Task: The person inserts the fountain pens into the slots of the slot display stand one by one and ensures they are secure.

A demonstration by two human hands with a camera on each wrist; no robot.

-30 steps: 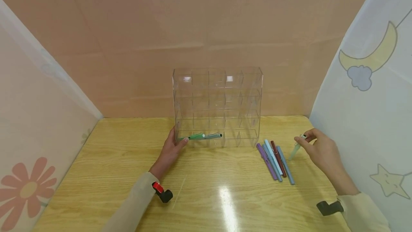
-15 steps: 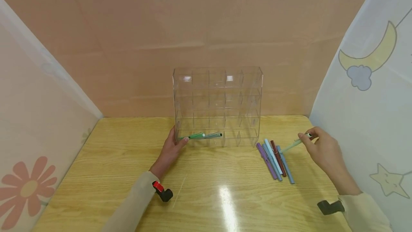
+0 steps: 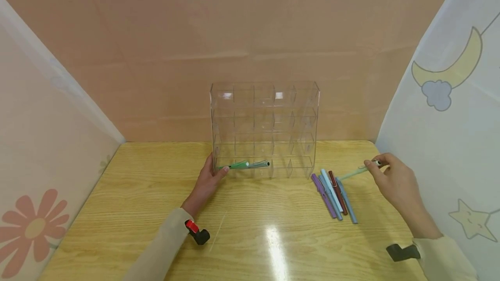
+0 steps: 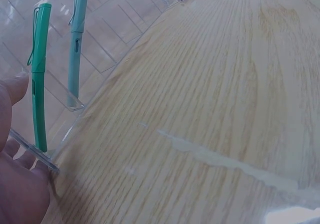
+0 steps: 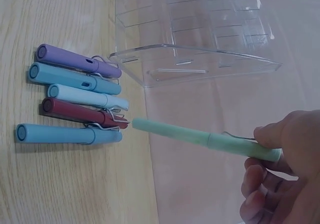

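Observation:
My right hand (image 3: 396, 185) pinches the capped end of a pale green pen (image 5: 185, 134) between thumb and fingers. The pen slants in the air, its other end pointing left toward several pens on the table. My left hand (image 3: 205, 181) holds the lower left side of a clear acrylic compartment rack (image 3: 316, 133), thumb in front and fingers round the side wall. Within the rack's bottom row lie a green pen (image 4: 39, 77) and a grey-teal pen (image 4: 76, 49), end to end in the head view.
To the right of the rack, side by side, lie a purple pen (image 5: 72, 62), a blue pen (image 5: 75, 78), a light blue pen (image 5: 82, 95), a dark red pen (image 5: 75, 112) and another blue pen (image 5: 55, 133). Fabric walls enclose the wooden table (image 3: 156, 194).
The pale green pen has swung from steeply slanted to nearly level, its free end now toward the pens. My right hand has shifted slightly right; the left hand and rack stay put.

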